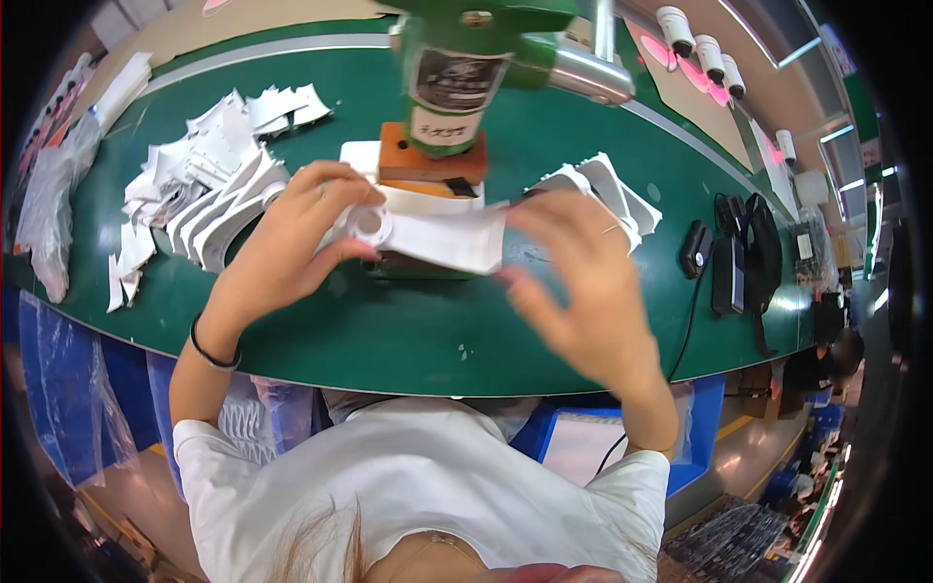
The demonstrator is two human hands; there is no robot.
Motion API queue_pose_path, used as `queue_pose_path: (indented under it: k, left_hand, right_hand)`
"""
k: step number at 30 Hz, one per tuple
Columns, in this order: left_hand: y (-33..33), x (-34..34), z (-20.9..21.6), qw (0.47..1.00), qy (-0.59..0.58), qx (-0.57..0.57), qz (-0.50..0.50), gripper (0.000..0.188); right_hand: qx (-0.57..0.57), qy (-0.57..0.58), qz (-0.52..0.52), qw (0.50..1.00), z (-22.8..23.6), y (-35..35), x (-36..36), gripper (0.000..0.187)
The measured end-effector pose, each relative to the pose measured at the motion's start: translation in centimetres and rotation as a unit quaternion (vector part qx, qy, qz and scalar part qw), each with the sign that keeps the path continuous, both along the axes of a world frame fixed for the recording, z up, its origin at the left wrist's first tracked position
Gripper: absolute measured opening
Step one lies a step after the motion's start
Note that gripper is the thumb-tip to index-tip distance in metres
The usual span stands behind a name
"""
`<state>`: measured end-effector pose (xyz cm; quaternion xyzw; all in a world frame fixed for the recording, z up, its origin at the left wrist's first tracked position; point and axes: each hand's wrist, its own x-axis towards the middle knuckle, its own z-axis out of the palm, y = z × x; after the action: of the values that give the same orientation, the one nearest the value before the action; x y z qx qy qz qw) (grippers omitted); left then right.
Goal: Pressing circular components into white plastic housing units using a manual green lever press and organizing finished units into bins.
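A curved white plastic part point(442, 238) with a round ring at one end is held level in front of a green bench press point(544, 53). My left hand point(292, 228) grips the ring end, thumb below and fingers above. At the other end, my right hand point(593, 291) is smeared by motion; its thumb and fingertips appear to pinch the part's edges. Just behind the part, an orange-brown block point(418, 160) sits under the press head. White plastic beneath that block is partly hidden by the held part.
A heap of white plastic parts point(209, 165) lies at the left of the green table point(389, 335). More white parts point(607, 189) stand right of the press. Black power adapters point(727, 272) with a cable lie farther right. Blue bins point(700, 437) are below the table's front edge.
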<state>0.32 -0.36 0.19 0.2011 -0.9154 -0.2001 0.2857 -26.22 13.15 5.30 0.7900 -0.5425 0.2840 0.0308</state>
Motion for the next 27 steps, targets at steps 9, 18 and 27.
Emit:
queue_pose_path:
  k: [9,18,27]
  left_hand:
    - [5.3,-2.8,1.4,0.959,0.023,-0.249,-0.13,0.043]
    - [3.9,0.4,1.5,0.971,0.062,-0.232,0.015,0.045]
    - [4.0,3.9,0.7,0.957,0.035,-0.137,0.253,0.035]
  right_hand:
    - [0.079,-0.079,0.065,0.992,-1.8,2.2,0.7,0.016]
    - [-0.098,0.134,-0.292,0.942,-5.7,1.0,-5.6,0.008]
    - [-0.089,0.167,-0.293,0.937,-6.2,-0.7,-4.8,0.013]
